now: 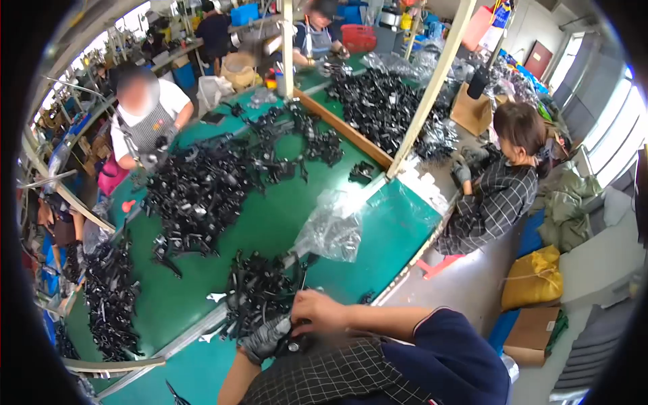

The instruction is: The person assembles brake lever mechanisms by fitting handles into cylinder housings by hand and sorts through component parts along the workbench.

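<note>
At the bottom centre, my left hand wears a grey glove and has its fingers closed around a small black part. Bare and bent, my right hand meets it from the right, fingers curled together just above the part; what its fingertips pinch is too small to make out. Just beyond both hands lies a pile of black parts on the green table. A clear plastic bag rests behind that pile.
Larger heaps of black parts cover the table's middle and left. A wooden divider and a pale post stand beyond. Co-workers sit at the left, far side and right. A pair of pliers lies bottom left.
</note>
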`<state>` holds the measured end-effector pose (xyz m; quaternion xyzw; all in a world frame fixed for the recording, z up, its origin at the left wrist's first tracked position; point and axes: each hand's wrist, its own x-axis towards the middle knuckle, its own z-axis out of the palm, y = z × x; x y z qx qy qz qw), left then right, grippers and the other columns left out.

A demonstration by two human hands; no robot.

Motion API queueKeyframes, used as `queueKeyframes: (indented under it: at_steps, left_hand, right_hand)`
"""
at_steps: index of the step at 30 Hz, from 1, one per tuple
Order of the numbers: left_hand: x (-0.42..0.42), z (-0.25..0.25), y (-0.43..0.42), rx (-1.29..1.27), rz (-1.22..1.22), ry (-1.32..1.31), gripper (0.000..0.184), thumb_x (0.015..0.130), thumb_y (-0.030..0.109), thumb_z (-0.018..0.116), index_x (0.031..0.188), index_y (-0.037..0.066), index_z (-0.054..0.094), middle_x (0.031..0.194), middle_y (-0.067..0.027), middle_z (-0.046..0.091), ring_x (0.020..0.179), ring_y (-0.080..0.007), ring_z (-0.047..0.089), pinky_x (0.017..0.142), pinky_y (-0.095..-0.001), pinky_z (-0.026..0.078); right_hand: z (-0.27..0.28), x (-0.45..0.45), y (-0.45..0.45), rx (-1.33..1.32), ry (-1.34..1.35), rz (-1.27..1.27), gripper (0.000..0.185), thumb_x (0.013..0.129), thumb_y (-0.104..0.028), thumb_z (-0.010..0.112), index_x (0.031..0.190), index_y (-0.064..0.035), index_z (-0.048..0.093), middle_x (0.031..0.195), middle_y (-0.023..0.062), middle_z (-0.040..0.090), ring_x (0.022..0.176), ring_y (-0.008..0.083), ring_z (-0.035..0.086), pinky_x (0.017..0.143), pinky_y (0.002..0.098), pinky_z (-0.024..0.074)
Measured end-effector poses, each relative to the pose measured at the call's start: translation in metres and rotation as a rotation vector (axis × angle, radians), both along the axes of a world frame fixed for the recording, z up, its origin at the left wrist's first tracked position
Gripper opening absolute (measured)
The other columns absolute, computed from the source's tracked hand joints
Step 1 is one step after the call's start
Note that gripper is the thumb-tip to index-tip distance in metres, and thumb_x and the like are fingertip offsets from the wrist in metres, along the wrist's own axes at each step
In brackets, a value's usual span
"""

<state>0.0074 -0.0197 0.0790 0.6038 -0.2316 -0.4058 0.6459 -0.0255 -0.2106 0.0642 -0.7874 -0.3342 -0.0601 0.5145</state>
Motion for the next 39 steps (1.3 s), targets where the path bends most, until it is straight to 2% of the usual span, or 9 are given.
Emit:
queueKeyframes:
  at_steps: [4,7,10,15,18,23,26,35,39]
  left_hand:
    - [0.013,-0.004,0.001,0.124,-0.204,0.231,0.048,0.091,0.043,0.047,0.118,0.004,0.053,0.111,-0.006,0.056,0.102,-0.0155,0.051,0.09,-0.03,0.04]
    - [0.013,-0.018,0.002,0.309,-0.399,0.178,0.042,0.092,0.038,0.044,0.117,0.006,0.052,0.104,-0.0068,0.057,0.099,-0.0167,0.053,0.089,-0.0286,0.04]
    - [0.01,-0.05,0.021,0.134,-0.158,0.65,0.04,0.091,0.033,0.047,0.121,0.006,0.05,0.102,-0.006,0.059,0.095,-0.0156,0.055,0.085,-0.0273,0.043]
    - [-0.017,-0.02,0.023,-0.052,0.159,0.702,0.047,0.09,0.033,0.051,0.128,0.007,0.045,0.104,-0.0018,0.058,0.089,-0.0093,0.053,0.081,-0.0266,0.044]
    - [-0.016,-0.028,0.019,-0.044,0.122,0.336,0.05,0.088,0.033,0.054,0.13,0.008,0.044,0.103,-0.0009,0.059,0.083,-0.0062,0.052,0.076,-0.0246,0.045]
    - [0.032,-0.029,0.021,-0.055,0.174,0.522,0.047,0.087,0.029,0.054,0.129,0.009,0.045,0.1,-0.0015,0.06,0.074,-0.0049,0.051,0.068,-0.0228,0.047]
    - [0.098,-0.011,0.039,0.026,0.213,0.445,0.044,0.086,0.025,0.056,0.126,0.009,0.047,0.098,-0.0032,0.061,0.069,-0.0061,0.053,0.061,-0.0229,0.048]
    - [0.367,-0.018,0.07,0.366,0.789,-0.609,0.06,0.078,0.026,0.069,0.13,0.011,0.042,0.124,-0.0119,0.049,0.107,-0.0227,0.051,0.09,-0.0331,0.044]
    - [0.41,-0.034,0.058,1.06,0.785,-1.194,0.067,0.078,0.028,0.068,0.134,0.009,0.035,0.131,-0.0173,0.04,0.119,-0.0322,0.039,0.101,-0.0407,0.032]
  right_hand:
    - [0.027,0.016,-0.013,-0.054,-0.29,-0.2,0.034,0.074,-0.037,0.069,0.081,-0.0051,0.059,0.072,0.0108,0.059,0.067,0.0324,0.058,0.057,0.0407,0.0455]
    - [0.03,0.004,-0.019,-0.77,0.27,0.054,0.052,0.073,-0.059,0.058,0.078,-0.0073,0.059,0.068,0.0128,0.06,0.067,0.0323,0.06,0.059,0.0403,0.0466]
    - [0.03,0.001,-0.022,-0.773,0.244,0.026,0.06,0.076,-0.067,0.048,0.073,-0.0078,0.059,0.062,0.0133,0.059,0.062,0.0334,0.059,0.056,0.0415,0.0464]
    - [0.022,-0.015,-0.017,-0.703,0.199,-0.112,0.057,0.076,-0.064,0.051,0.066,-0.0079,0.056,0.059,0.0125,0.058,0.058,0.0334,0.058,0.053,0.0426,0.0457]
    - [0.009,-0.015,-0.012,-0.686,0.311,-0.251,0.057,0.077,-0.063,0.05,0.062,-0.0081,0.053,0.055,0.0115,0.056,0.055,0.0328,0.057,0.052,0.0431,0.0453]
    - [-0.008,0.022,-0.008,-0.787,0.498,-0.244,0.048,0.079,-0.054,0.055,0.07,-0.0069,0.058,0.064,0.013,0.059,0.063,0.0323,0.059,0.056,0.0419,0.0458]
    - [-0.034,0.079,-0.036,-0.302,0.095,-0.477,0.03,0.079,-0.035,0.062,0.087,-0.0058,0.063,0.087,0.0151,0.06,0.084,0.0327,0.057,0.07,0.0405,0.0455]
    - [-0.143,0.282,-0.16,-0.602,0.202,-0.962,0.031,0.076,-0.025,0.066,0.099,-0.004,0.062,0.099,0.0167,0.057,0.096,0.035,0.053,0.082,0.0424,0.045]
    - [-0.164,0.354,-0.168,-0.629,0.192,-1.149,0.033,0.075,-0.024,0.064,0.098,-0.0017,0.058,0.1,0.0174,0.056,0.096,0.0345,0.054,0.081,0.0409,0.0465]
